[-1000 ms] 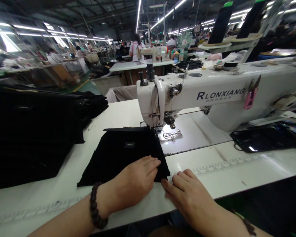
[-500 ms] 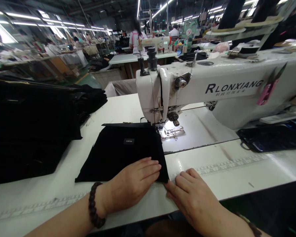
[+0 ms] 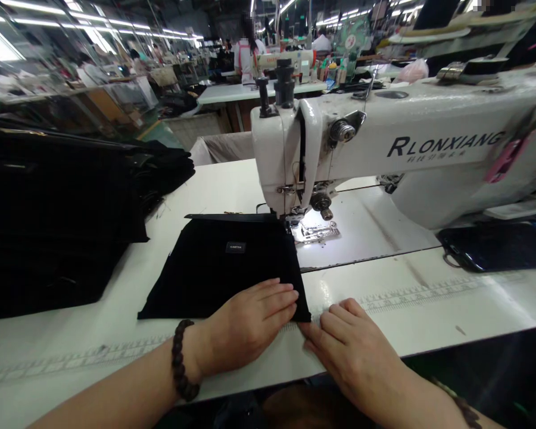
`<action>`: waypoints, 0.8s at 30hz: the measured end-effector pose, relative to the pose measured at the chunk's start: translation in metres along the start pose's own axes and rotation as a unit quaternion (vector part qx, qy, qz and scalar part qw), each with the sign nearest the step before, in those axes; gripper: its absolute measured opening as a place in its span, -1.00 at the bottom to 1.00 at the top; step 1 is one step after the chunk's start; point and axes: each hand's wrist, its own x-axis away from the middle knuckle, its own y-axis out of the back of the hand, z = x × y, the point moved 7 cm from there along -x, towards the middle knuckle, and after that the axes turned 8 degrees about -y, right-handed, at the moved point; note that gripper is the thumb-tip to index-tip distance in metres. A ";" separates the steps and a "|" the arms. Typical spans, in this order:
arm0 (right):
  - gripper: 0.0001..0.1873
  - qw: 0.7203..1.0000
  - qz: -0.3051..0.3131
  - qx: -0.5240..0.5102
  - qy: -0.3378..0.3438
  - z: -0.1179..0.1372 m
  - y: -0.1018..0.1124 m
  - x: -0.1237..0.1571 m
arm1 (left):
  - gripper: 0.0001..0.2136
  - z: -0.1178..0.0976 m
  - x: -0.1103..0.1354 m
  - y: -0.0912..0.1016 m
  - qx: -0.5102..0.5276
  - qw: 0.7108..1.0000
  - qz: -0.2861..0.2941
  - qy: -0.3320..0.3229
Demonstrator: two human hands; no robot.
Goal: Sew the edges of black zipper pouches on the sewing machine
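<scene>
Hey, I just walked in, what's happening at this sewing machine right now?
A person sits at a white sewing machine. Their left hand lies flat on the near right corner of a black fabric piece. The right hand rests on the table beside that corner, fingertips at its edge. The fabric's far right corner lies by the machine's needle area. A stack of black fabric sits to the left.

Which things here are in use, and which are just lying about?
In use: flat black fabric piece with small label, left hand, right hand, white sewing machine.
Lying about: pile of black fabric, glossy black flat device, pink tool.
</scene>
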 end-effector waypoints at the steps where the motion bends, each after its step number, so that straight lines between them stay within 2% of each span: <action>1: -0.77 1.000 0.000 -0.001 0.001 0.000 0.001 0.000 | -0.71 0.000 0.000 0.000 -0.002 1.000 0.001 -0.002; 5: -0.77 0.999 0.005 -0.051 0.001 -0.002 0.010 0.001 | -0.72 -0.001 0.001 -0.001 -0.010 1.000 0.007 -0.008; 9: -0.81 0.992 -0.018 -0.117 -0.046 -0.013 0.022 0.005 | -0.73 0.000 0.003 -0.002 -0.008 1.000 0.009 -0.014; 11: -0.82 0.995 -0.026 -0.089 -0.042 -0.014 0.023 0.006 | -0.73 -0.001 0.003 -0.002 -0.006 1.000 0.007 -0.016; 14: -0.71 1.000 -0.022 0.001 0.001 -0.007 0.016 0.004 | -0.74 -0.001 0.002 -0.002 0.002 1.000 0.009 -0.012; 18: -0.73 0.997 -0.029 0.058 0.052 0.000 0.009 0.002 | -0.78 0.010 -0.001 -0.004 0.026 0.997 0.053 0.056; 19: -0.72 0.996 -0.033 0.065 0.060 0.001 0.009 0.002 | -0.71 0.015 -0.002 -0.006 0.025 0.993 0.076 0.085; 22: -0.70 0.993 -0.045 0.083 0.072 0.002 0.010 0.003 | -0.31 0.034 -0.004 -0.013 0.011 0.977 0.148 0.155; 24: -0.68 0.991 -0.055 0.095 0.075 0.003 0.012 0.002 | -0.23 0.042 -0.006 -0.015 0.014 0.970 0.173 0.170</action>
